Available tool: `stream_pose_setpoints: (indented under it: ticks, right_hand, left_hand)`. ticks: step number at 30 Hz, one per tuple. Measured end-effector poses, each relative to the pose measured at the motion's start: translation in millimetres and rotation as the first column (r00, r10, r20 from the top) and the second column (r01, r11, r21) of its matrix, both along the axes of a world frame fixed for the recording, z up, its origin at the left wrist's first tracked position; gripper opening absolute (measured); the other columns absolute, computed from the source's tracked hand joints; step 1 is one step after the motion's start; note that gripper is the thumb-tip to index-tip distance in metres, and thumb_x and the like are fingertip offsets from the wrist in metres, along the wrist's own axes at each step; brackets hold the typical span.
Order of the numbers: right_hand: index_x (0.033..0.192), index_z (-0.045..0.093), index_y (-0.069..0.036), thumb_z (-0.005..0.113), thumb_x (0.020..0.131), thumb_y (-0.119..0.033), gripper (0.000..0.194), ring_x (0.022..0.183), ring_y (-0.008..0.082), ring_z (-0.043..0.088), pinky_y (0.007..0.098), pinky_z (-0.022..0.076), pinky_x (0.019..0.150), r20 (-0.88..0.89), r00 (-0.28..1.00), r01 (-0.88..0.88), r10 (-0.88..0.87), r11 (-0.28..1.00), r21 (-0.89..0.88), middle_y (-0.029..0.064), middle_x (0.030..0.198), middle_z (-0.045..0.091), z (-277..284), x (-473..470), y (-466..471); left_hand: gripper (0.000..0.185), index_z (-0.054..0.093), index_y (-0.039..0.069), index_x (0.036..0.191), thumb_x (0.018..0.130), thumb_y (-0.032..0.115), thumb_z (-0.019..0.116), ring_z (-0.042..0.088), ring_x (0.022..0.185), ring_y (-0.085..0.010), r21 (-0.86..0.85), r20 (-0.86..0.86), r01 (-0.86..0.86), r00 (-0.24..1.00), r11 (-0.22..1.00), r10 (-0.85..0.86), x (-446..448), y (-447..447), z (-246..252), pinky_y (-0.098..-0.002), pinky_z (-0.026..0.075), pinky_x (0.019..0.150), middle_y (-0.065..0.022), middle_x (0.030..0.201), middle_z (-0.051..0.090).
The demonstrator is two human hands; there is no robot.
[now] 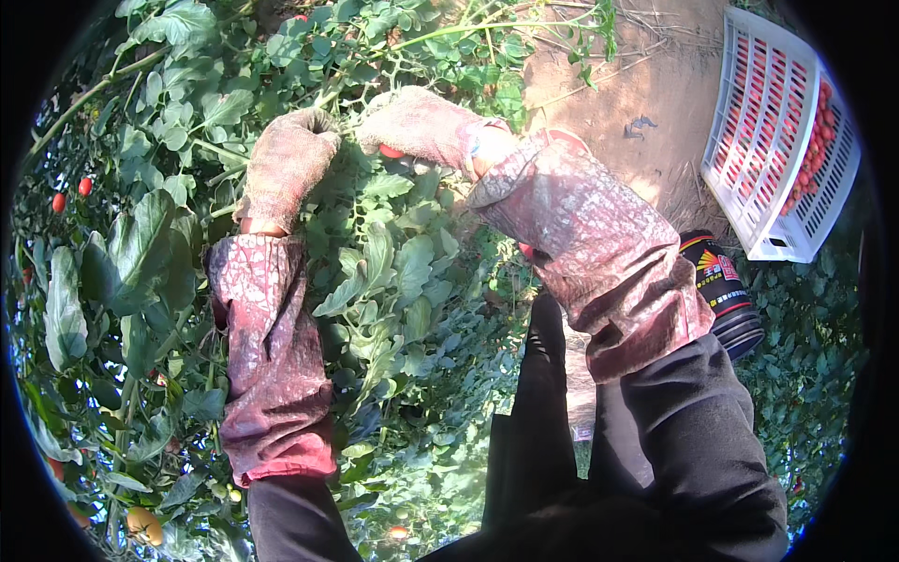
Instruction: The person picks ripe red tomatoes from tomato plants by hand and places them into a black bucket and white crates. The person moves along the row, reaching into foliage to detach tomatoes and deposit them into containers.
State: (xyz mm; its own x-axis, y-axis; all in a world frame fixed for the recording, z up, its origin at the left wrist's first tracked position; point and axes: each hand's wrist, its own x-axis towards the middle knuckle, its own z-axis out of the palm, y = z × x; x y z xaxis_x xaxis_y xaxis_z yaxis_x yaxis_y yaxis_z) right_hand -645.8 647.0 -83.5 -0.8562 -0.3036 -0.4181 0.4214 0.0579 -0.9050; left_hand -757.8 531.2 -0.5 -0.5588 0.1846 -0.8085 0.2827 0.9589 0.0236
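Both hands wear soiled knit gloves, with stained red oversleeves on the forearms. My left hand (291, 165), fingers curled, is at a thin green stem of a tomato plant (383, 260); whether it grips the stem cannot be told. Close on its right, my right hand (421, 130) reaches in among the stems with its fingers bent. A small red tomato (390, 151) shows just under the right hand's fingers, and whether they hold it is unclear. Leaves and glare partly hide the fingertips of both hands.
A white slotted plastic crate (762, 133) with many small red tomatoes stands at the upper right on bare soil (597, 98). A black bucket with printed writing (716, 281) is beside my right forearm. Red tomatoes (85, 186) hang among dense leaves on the left.
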Motion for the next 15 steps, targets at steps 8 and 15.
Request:
stream_pose_setpoints:
  ticks: [8, 15]
  right_hand:
    - [0.096, 0.06, -0.004, 0.058, 0.078, -0.017, 0.022, 0.07, 0.0181, 0.059, 0.0283, 0.0489, 0.061, 0.513, 0.857, 0.186, -0.046, 0.957, -0.224, 0.0099, 0.092, 0.061, -32, 146, 91]
    - [0.116, 0.055, -0.005, 0.06, 0.08, -0.022, 0.04, 0.073, 0.0135, 0.053, 0.0251, 0.0447, 0.056, 0.664, 0.109, 0.93, -0.74, 0.311, 0.195, 0.0069, 0.096, 0.058, 46, 343, 297]
  left_hand:
    - [0.014, 0.055, 0.003, 0.097, 0.085, 0.006, 0.047, 0.063, 0.073, -0.0224, 0.368, 0.217, -0.833, 0.509, 0.413, 0.833, -22, 4, 20, -0.0316, 0.055, 0.056, -0.0134, 0.084, 0.059]
    - [0.029, 0.06, 0.003, 0.106, 0.082, 0.019, 0.053, 0.065, 0.082, -0.0212, 0.056, -0.082, -0.154, 0.984, 0.986, 0.158, -11, -7, -8, -0.0345, 0.048, 0.075, -0.0109, 0.091, 0.066]
